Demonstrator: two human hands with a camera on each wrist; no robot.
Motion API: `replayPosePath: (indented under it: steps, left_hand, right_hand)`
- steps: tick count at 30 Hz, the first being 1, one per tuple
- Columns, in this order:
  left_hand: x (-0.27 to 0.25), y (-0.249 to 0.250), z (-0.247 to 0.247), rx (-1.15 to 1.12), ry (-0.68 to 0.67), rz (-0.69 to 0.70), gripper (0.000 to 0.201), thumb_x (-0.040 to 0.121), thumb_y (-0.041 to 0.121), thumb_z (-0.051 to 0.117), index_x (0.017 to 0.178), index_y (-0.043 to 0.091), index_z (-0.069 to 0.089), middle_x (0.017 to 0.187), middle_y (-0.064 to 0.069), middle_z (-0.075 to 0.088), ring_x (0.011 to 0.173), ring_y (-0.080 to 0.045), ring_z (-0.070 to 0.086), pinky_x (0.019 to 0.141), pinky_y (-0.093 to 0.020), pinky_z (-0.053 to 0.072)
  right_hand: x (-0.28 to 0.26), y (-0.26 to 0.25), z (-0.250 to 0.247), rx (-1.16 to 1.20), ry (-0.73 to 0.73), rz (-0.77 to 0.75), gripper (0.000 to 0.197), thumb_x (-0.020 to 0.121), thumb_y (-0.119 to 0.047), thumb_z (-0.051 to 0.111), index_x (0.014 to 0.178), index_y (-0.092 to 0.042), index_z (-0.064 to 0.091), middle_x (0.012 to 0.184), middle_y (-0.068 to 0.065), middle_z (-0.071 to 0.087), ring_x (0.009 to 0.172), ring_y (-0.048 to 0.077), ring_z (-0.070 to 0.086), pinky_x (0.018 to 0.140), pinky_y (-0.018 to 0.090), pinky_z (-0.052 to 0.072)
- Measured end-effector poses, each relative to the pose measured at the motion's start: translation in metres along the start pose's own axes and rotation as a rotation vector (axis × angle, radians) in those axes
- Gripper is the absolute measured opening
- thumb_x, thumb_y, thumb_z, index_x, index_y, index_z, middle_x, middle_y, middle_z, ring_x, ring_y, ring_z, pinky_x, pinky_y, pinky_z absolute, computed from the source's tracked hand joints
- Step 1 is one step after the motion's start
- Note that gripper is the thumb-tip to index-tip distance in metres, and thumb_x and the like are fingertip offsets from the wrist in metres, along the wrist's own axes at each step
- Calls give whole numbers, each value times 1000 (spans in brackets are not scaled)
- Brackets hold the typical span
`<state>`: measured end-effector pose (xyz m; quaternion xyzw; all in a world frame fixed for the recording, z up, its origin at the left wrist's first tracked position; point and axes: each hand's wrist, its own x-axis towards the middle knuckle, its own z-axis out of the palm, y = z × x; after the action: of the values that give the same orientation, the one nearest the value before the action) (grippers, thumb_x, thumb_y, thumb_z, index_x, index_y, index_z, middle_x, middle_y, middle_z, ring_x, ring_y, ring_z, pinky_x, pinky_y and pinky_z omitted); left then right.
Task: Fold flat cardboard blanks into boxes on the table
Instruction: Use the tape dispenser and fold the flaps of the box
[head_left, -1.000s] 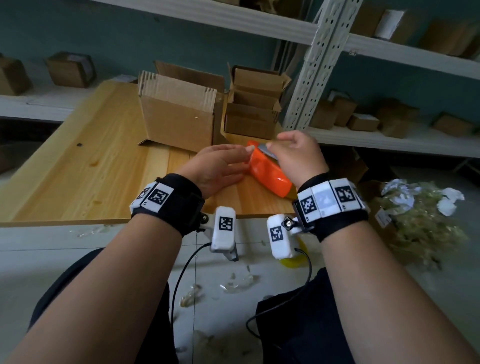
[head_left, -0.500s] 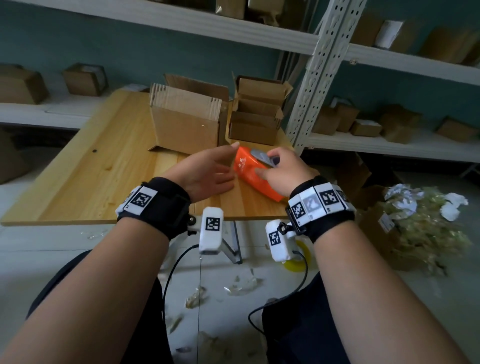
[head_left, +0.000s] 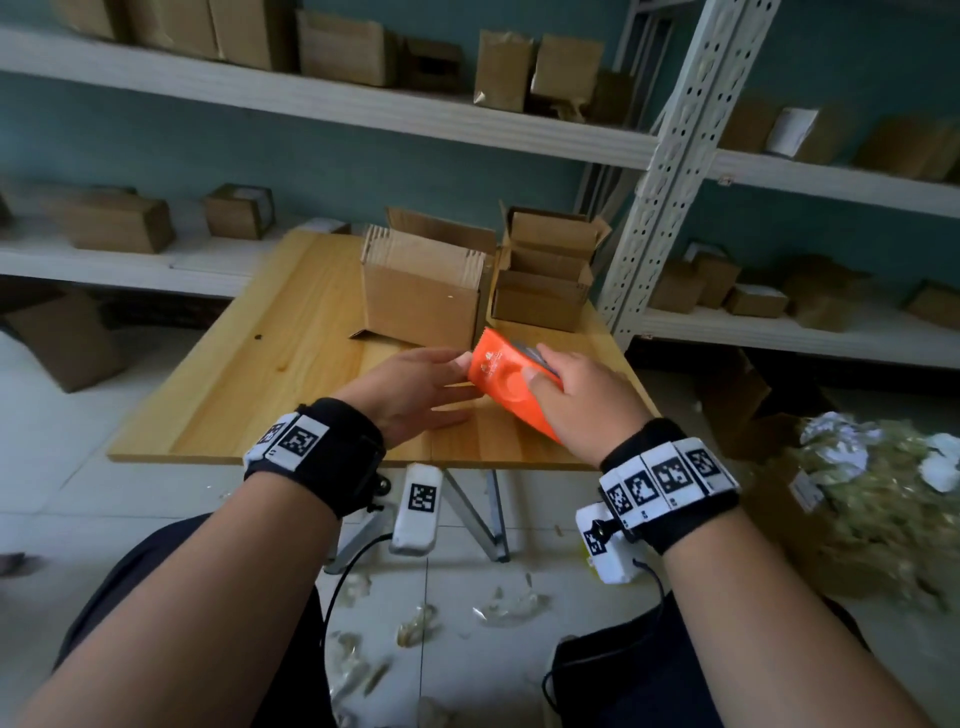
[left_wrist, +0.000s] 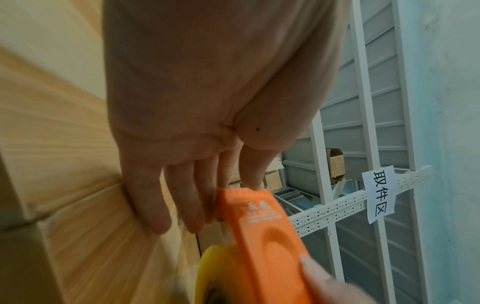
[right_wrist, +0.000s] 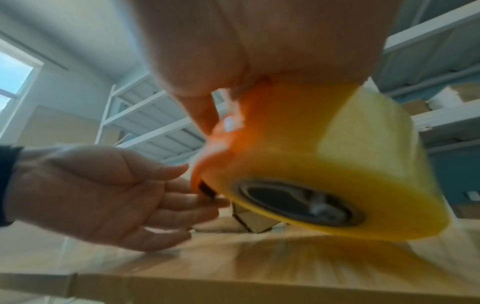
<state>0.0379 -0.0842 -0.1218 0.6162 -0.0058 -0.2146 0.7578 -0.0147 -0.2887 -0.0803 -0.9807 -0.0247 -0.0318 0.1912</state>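
Note:
My right hand (head_left: 571, 400) grips an orange tape dispenser (head_left: 506, 387) and holds it just above the wooden table (head_left: 291, 374). A yellow tape roll (right_wrist: 345, 168) sits in the dispenser (right_wrist: 228, 144). Beside it my left hand (head_left: 415, 389) is open, its straight fingertips (left_wrist: 207, 209) touching the front end of the dispenser (left_wrist: 262, 230). Behind the hands stands a pack of flat cardboard blanks (head_left: 421, 291) on edge, and an opened folded box (head_left: 545, 275) stands to its right.
A white metal shelf post (head_left: 670, 161) rises at the table's far right corner. Shelves (head_left: 332, 109) with several cardboard boxes run along the wall. A heap of paper filling (head_left: 883, 493) lies on the floor at the right, scraps under the table.
The dispenser has been lifted and tilted, its front end now pointing up-left. My left hand has slid off its top and now only touches its front end. My head view has pulled back.

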Motion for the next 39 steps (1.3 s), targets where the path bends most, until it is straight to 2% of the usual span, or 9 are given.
replayPosePath:
  steps: [3, 5, 7, 11, 15, 20, 26, 32, 39]
  left_hand:
    - [-7, 2, -3, -1, 9, 14, 29, 107, 33, 60, 127, 14, 70, 121, -8, 77, 114, -21, 73, 94, -39, 56]
    - [-13, 5, -9, -6, 0, 35, 27, 103, 43, 64, 107, 17, 72, 104, -5, 76, 99, -17, 74, 87, -34, 55]
    - [-19, 8, -14, -9, -19, 55, 37, 98, 57, 64, 93, 22, 71, 98, -2, 72, 93, -14, 71, 85, -33, 52]
    - [-26, 10, -25, -3, -26, 60, 37, 99, 56, 64, 105, 20, 68, 102, -4, 71, 92, -13, 71, 86, -34, 51]
    - [-31, 11, -36, -9, -46, 40, 33, 100, 52, 64, 108, 20, 70, 104, -5, 73, 95, -14, 71, 89, -36, 51]
    - [-32, 12, -41, -20, -62, 24, 39, 101, 55, 59, 107, 19, 72, 108, -4, 75, 102, -16, 72, 100, -41, 55]
    - [-27, 8, -46, -6, -18, 70, 24, 105, 39, 62, 107, 17, 72, 107, -4, 76, 101, -16, 72, 87, -34, 61]
    - [-28, 11, -47, -12, 26, 192, 20, 84, 40, 73, 89, 20, 76, 96, -2, 77, 92, -14, 73, 84, -31, 58]
    - [-24, 9, -44, 6, 54, 152, 24, 110, 23, 53, 107, 9, 72, 97, -7, 77, 86, -14, 72, 77, -25, 62]
  right_hand:
    - [-1, -7, 6, 87, 85, -110, 54, 105, -52, 37, 148, -25, 54, 134, 6, 66, 116, 26, 64, 97, 42, 55]
    - [-2, -7, 7, 200, 141, -142, 42, 101, -58, 49, 125, -29, 67, 108, -4, 73, 96, 17, 69, 84, 37, 59]
    - [-4, -11, 5, 350, 152, -121, 41, 91, -67, 66, 118, -37, 69, 99, -19, 70, 91, 2, 67, 77, 26, 56]
    - [3, -14, 6, 479, 150, -134, 63, 78, -71, 76, 127, -31, 73, 109, -18, 73, 93, 1, 70, 74, 29, 62]
    - [11, -15, 11, 487, 123, -176, 66, 78, -70, 76, 130, -30, 72, 118, -14, 73, 102, 3, 69, 85, 29, 61]
    - [18, -15, 15, 529, 105, -213, 61, 80, -67, 76, 130, -31, 72, 120, -15, 73, 104, 3, 69, 87, 31, 61]
    - [23, -15, 23, 539, 100, -251, 66, 77, -72, 74, 129, -32, 72, 120, -16, 71, 105, 2, 67, 85, 25, 58]
    - [28, -11, 27, 542, 109, -261, 69, 76, -75, 73, 129, -33, 71, 122, -16, 70, 106, 2, 66, 85, 26, 58]
    - [31, -12, 37, 531, 143, -278, 63, 77, -75, 75, 125, -34, 73, 114, -18, 72, 102, 1, 67, 86, 28, 60]
